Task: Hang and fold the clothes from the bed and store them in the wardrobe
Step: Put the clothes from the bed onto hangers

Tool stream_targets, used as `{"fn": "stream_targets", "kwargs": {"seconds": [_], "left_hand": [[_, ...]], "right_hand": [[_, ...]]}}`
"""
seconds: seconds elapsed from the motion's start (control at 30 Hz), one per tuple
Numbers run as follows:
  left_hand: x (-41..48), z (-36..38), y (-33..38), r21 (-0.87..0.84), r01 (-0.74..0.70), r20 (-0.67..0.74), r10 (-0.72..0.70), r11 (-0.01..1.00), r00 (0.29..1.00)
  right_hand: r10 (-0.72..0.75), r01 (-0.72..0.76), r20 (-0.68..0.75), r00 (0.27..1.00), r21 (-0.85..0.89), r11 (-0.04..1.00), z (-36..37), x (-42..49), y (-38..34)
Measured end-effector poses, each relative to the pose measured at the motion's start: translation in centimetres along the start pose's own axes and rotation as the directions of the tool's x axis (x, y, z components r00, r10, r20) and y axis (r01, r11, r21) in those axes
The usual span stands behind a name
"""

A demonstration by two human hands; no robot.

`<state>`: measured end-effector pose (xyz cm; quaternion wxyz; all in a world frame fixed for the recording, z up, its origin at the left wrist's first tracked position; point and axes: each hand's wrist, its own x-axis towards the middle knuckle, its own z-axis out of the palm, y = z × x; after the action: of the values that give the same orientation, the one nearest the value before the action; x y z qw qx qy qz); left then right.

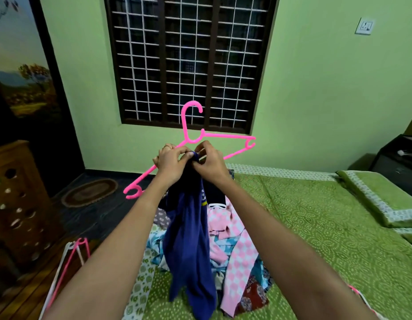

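Observation:
A pink plastic hanger is held up tilted in front of the window, its left end lower. A dark blue garment hangs down from both hands over the bed. My left hand grips the hanger's bar together with the top of the blue garment. My right hand pinches the garment's top edge beside it. Below lies a pile of clothes, pink checked, light blue and red patterned, on the green bedspread.
More pink and white hangers lie at the bed's left edge, and another pink one by my right forearm. A wooden cabinet stands at the left, a green pillow at the right, an oval mat on the floor.

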<state>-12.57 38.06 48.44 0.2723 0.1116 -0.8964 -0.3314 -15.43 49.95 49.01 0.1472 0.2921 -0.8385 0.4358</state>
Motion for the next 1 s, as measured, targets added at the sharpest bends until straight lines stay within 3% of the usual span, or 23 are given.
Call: {"fn": "stream_targets", "kwargs": {"seconds": [0.13, 0.43, 0.53, 0.67, 0.8, 0.9, 1.0], "left_hand": [[0.6, 0.5, 0.1, -0.099, 0.014, -0.032, -0.017, 0.995, 0.999], [-0.3, 2.2, 0.0, -0.14, 0.048, -0.13, -0.067, 0.989, 0.989], [0.0, 2.7, 0.6, -0.186, 0.014, -0.172, -0.047, 0.982, 0.984], [0.0, 3.4, -0.1, -0.251, -0.034, -0.224, -0.023, 0.967, 0.974], [-1.2, 4.3, -1.4, -0.234, -0.14, -0.267, 0.075, 0.962, 0.961], [-2.5, 5.0, -1.9, -0.281, -0.071, -0.238, 0.002, 0.957, 0.971], [-3.4, 5.7, -3.4, -0.285, -0.007, -0.179, -0.046, 0.959, 0.983]], "right_hand": [[-0.018, 0.02, 0.026, 0.999, -0.065, 0.998, -0.2, 0.7, -0.2], [0.029, -0.064, -0.208, 0.978, -0.161, 0.985, -2.0, 2.1, 0.2], [0.012, -0.055, -0.206, 0.979, -0.207, 0.977, -2.4, 2.5, 0.0], [0.197, -0.226, -0.152, 0.968, -0.199, 0.954, -3.7, 3.1, 2.1], [0.429, -0.44, -0.148, 0.891, -0.05, 0.897, -5.8, 4.0, 6.0], [0.526, -0.528, -0.175, 0.832, 0.036, 0.848, -7.1, 4.6, 8.0], [0.555, -0.578, -0.239, 0.797, -0.033, 0.816, -8.8, 4.4, 9.1]]}}
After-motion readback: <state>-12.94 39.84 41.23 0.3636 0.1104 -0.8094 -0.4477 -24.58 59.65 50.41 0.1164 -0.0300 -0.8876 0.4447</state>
